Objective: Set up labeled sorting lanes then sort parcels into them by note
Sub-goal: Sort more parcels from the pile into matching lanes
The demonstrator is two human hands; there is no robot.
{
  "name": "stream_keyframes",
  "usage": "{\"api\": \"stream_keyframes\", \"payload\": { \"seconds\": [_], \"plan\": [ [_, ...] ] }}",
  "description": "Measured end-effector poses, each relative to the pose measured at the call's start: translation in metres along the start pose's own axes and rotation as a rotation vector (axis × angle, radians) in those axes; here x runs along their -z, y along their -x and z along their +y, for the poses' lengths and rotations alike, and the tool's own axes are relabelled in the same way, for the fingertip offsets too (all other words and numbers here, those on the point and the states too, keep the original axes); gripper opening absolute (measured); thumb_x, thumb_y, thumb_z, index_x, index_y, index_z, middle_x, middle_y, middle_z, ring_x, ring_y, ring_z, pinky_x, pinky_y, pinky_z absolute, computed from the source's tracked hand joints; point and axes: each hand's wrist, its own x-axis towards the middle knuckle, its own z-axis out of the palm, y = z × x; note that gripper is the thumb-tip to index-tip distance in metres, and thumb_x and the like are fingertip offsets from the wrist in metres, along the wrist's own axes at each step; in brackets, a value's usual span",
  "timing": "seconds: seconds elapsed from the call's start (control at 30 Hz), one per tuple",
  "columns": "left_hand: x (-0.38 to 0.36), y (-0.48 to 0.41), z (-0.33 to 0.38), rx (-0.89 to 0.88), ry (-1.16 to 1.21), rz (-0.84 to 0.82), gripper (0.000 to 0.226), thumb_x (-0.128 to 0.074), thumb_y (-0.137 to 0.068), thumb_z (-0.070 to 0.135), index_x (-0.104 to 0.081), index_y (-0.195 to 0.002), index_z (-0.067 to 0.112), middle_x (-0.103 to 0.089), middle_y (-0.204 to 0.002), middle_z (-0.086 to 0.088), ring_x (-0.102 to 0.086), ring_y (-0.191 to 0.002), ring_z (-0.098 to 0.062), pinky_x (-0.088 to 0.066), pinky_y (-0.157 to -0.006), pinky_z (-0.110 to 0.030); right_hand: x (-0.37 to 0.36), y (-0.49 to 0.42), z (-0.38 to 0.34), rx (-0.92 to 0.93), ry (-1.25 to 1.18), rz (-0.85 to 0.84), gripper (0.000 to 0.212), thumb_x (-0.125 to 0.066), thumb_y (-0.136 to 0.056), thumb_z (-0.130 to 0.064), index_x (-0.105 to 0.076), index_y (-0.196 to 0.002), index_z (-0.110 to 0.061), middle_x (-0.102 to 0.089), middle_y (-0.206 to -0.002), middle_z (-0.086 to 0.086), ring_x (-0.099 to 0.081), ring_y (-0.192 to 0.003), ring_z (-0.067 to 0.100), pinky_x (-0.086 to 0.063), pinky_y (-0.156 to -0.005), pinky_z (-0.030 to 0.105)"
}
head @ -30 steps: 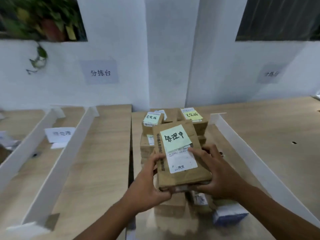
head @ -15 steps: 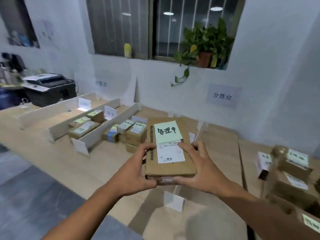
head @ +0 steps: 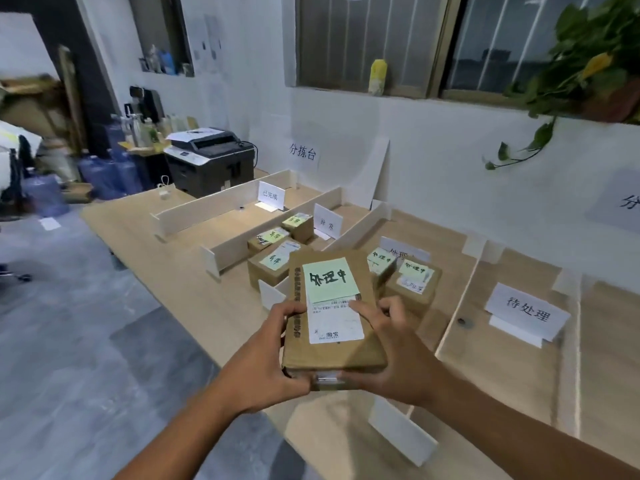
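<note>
Gripping the parcel (head: 334, 355) from both sides, the left hand (head: 266, 362) curls round its left edge and near corner. The right hand (head: 391, 358) clamps its right edge, index finger lying across the white label (head: 337, 323), the same hold as half a second ago. The parcel, with its green note (head: 329, 278) reading 处理中, hangs over the table's (head: 194, 271) near edge, and the lanes beyond it now look nearer. Right of the parcel a 待处理 sign (head: 526, 311) has come into view, and the unsorted pile has gone. Just behind the parcel, boxes (head: 412, 282) partly cover a lane sign (head: 403, 252); only 处理 reads. Both palms are hidden.
</note>
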Motion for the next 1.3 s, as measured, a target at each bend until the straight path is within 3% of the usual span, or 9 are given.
{"api": "stream_keyframes", "payload": {
  "seconds": [0.1,0.27,0.43,0.53,0.7,0.8,1.0,1.1,1.3],
  "plan": [
    [0.023,-0.054,-0.048,0.03,-0.003,-0.038,0.101,-0.087,-0.064,0.028,-0.026,-0.141,0.047,-0.057,-0.13,0.029,-0.065,-0.113,-0.004,-0.057,-0.085,-0.024,-0.031,-0.057,0.025,-0.054,0.018,-0.005,0.103,-0.073,-0.06,-0.086,-0.028,-0.146,-0.051,-0.025,-0.132,-0.011,-0.045,-0.119,0.005,-0.039,-0.094,0.006],
    [0.062,-0.149,-0.097,0.043,-0.014,-0.183,0.099,-0.087,-0.067,0.028,-0.026,-0.143,0.046,-0.056,-0.135,0.027,-0.063,-0.118,-0.005,-0.058,-0.085,-0.023,-0.058,-0.131,0.063,-0.174,-0.039,-0.005,0.104,-0.075,-0.063,-0.082,-0.023,-0.148,-0.054,-0.021,-0.135,-0.013,-0.04,-0.129,0.008,-0.044,-0.105,0.021],
    [0.079,-0.23,-0.14,0.059,-0.009,-0.32,0.099,-0.086,-0.067,0.029,-0.025,-0.143,0.047,-0.055,-0.135,0.031,-0.06,-0.121,-0.001,-0.057,-0.082,-0.02,-0.078,-0.183,0.095,-0.317,-0.033,0.029,0.107,-0.071,-0.06,-0.089,-0.018,-0.148,-0.059,-0.019,-0.136,-0.017,-0.04,-0.128,0.006,-0.043,-0.107,0.021],
    [0.08,-0.287,-0.173,0.05,-0.014,-0.413,0.101,-0.087,-0.063,0.027,-0.026,-0.14,0.049,-0.054,-0.132,0.031,-0.061,-0.119,-0.005,-0.058,-0.079,-0.022,-0.091,-0.213,0.124,-0.426,-0.009,0.034,0.108,-0.065,-0.06,-0.093,-0.014,-0.148,-0.059,-0.02,-0.136,-0.013,-0.044,-0.127,0.013,-0.052,-0.104,0.039],
    [0.069,-0.383,-0.224,-0.006,0.007,-0.541,0.102,-0.091,-0.062,0.036,-0.027,-0.139,0.05,-0.054,-0.133,0.023,-0.061,-0.118,-0.001,-0.056,-0.09,-0.023,-0.11,-0.262,0.171,-0.634,0.08,0.039,0.11,-0.061,-0.059,-0.091,-0.003,-0.148,-0.065,-0.015,-0.144,-0.01,-0.034,-0.137,0.019,-0.043,-0.113,0.046],
    [0.057,-0.439,-0.254,-0.028,0.054,-0.606,0.104,-0.093,-0.062,0.037,-0.027,-0.141,0.05,-0.054,-0.133,0.024,-0.062,-0.117,-0.001,-0.058,-0.087,-0.023,-0.117,-0.293,0.199,-0.722,0.268,0.062,0.109,-0.049,-0.063,-0.093,-0.002,-0.153,-0.056,-0.023,-0.141,-0.004,-0.024,-0.137,0.02,-0.035,-0.116,0.048],
    [0.024,-0.503,-0.296,-0.076,0.112,-0.699,0.102,-0.094,-0.061,0.041,-0.027,-0.138,0.051,-0.042,-0.148,0.02,-0.055,-0.127,-0.003,-0.056,-0.097,-0.027,-0.122,-0.318,0.246,-0.77,0.511,0.012,0.103,-0.033,-0.07,-0.098,-0.013,-0.156,-0.043,-0.035,-0.139,0.004,-0.027,-0.134,0.028,-0.023,-0.116,0.048],
    [0.008,-0.514,-0.308,-0.093,0.121,-0.717,0.1,-0.092,-0.06,0.043,-0.027,-0.136,0.05,-0.036,-0.154,0.015,-0.048,-0.132,0.002,-0.051,-0.104,-0.027,-0.126,-0.319,0.26,-0.762,0.58,0.021,0.101,-0.039,-0.072,-0.094,-0.025,-0.155,-0.037,-0.043,-0.132,0.007,-0.031,-0.13,0.03,-0.019,-0.114,0.046],
    [-0.006,-0.516,-0.319,-0.126,0.107,-0.703,0.096,-0.088,-0.061,0.046,-0.025,-0.132,0.054,-0.04,-0.146,0.02,-0.045,-0.131,0.009,-0.047,-0.099,-0.012,-0.129,-0.318,0.271,-0.704,0.663,-0.008,0.101,-0.048,-0.075,-0.088,-0.032,-0.156,-0.03,-0.05,-0.134,0.01,-0.038,-0.133,0.033,-0.016,-0.12,0.056]
  ]
}}
